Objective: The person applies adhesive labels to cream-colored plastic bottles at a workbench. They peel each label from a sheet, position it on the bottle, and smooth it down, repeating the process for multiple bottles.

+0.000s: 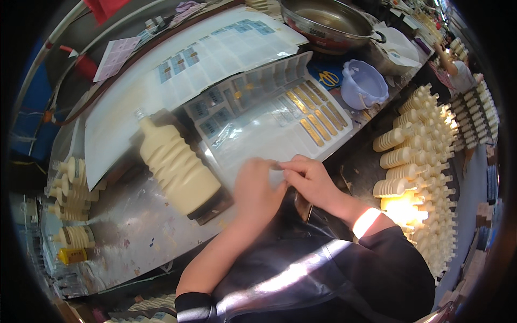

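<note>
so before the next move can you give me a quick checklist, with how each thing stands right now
1. Large cream bottle lying on its side, neck pointing away from the person: ok.
2. Left hand and right hand off the bottle: ok, they are together to its right.
3. Hands apart from each other: not ok, their fingertips meet.
4. Anything pinched between the fingertips: cannot tell, too small and blurred.
5. Gold strips in view, uncovered by the hands: ok.
6. Yellow-handled scissors out of the hands: ok, lying beside the lilac bucket.
</note>
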